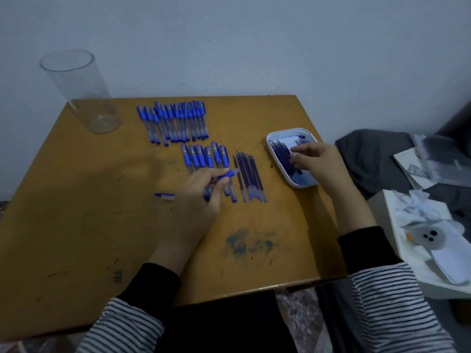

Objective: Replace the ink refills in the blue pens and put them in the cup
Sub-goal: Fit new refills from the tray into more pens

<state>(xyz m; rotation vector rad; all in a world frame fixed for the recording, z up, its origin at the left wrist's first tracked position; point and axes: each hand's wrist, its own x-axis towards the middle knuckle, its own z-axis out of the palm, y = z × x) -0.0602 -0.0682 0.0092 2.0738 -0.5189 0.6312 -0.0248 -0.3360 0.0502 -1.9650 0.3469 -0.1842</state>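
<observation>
My left hand (201, 194) grips a blue pen (226, 174) at mid-table, its capped end pointing right. My right hand (316, 161) reaches into a white tray (272, 159) of blue refills (283, 156), fingertips curled on them. Several loose refills (248, 177) lie side by side between the hands. A short row of capped blue pens (204, 157) lies just behind my left hand, and a larger row of blue pens (175, 122) lies farther back. A tall clear plastic cup (84, 93) stands at the back left corner with nothing in it.
A small blue pen part (164, 195) lies left of my left hand. The wooden table (76, 212) has ink smears (244, 244) near the front. An open white box (430, 240) with crumpled paper and dark cloth (369, 159) sit off the right edge.
</observation>
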